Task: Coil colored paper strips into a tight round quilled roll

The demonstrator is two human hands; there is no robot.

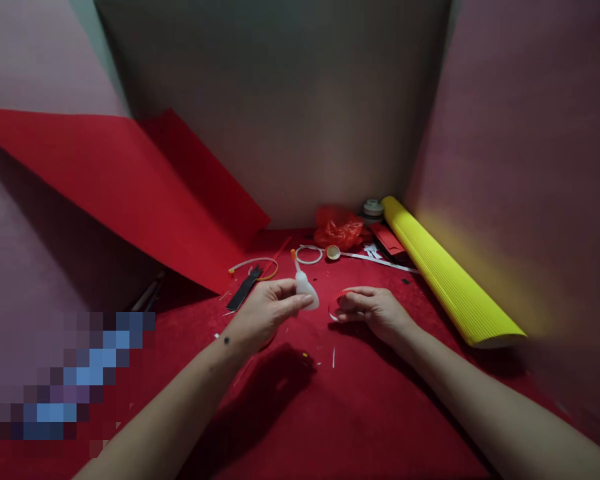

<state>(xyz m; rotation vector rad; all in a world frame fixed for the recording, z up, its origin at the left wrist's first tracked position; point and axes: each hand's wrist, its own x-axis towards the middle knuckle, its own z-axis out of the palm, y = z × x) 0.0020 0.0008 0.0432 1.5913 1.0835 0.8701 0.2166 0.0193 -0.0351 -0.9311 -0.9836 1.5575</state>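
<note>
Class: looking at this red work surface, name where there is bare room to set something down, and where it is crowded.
Free: the red surface near the viewer, between the forearms. Crowded: the back, by the red bag, white ring and yellow roll, and around the left hand and right hand.

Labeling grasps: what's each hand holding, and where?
Left hand: glue bottle, grip on its body. Right hand: small red ring, pinched at its edge.
</note>
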